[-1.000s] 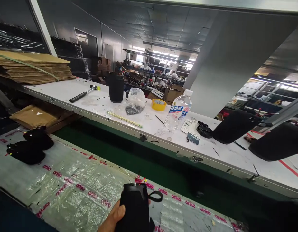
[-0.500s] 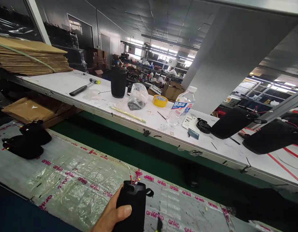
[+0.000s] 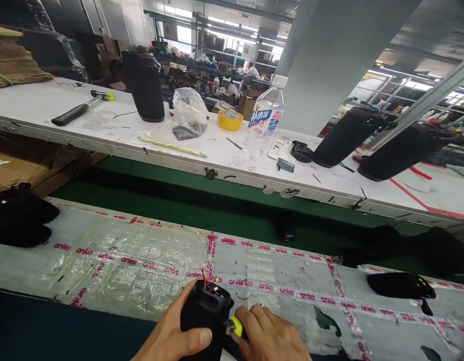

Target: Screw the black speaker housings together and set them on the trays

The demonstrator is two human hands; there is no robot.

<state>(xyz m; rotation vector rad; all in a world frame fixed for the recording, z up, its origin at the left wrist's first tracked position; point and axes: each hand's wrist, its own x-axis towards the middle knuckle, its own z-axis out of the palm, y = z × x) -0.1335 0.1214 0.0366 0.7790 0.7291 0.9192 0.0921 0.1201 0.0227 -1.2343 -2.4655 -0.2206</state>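
Observation:
My left hand [image 3: 172, 336] grips a black fabric-covered cylindrical speaker body [image 3: 202, 313], held upright at the bottom of the view, with red and yellow wires [image 3: 208, 282] poking out of its top. My right hand [image 3: 271, 338] is closed around a small tool with a yellow part [image 3: 236, 327], its tip pressed against the speaker's right side. Both hands hover over the near work surface [image 3: 142, 271], which is covered in clear plastic taped with "anko" tape.
Black speaker parts lie at the left [image 3: 17, 220] and right [image 3: 399, 286] of the near surface. Beyond a green conveyor belt [image 3: 172, 200], a white bench [image 3: 36, 105] carries a hammer [image 3: 79, 108], an upright black speaker [image 3: 145, 87], a plastic bag [image 3: 187, 113], yellow tape [image 3: 230, 120], a water bottle [image 3: 264, 123] and two lying speakers [image 3: 371, 140].
The view has tilted down and to the right. My right hand has come into view with the yellow tool and met the speaker, which my left hand keeps holding.

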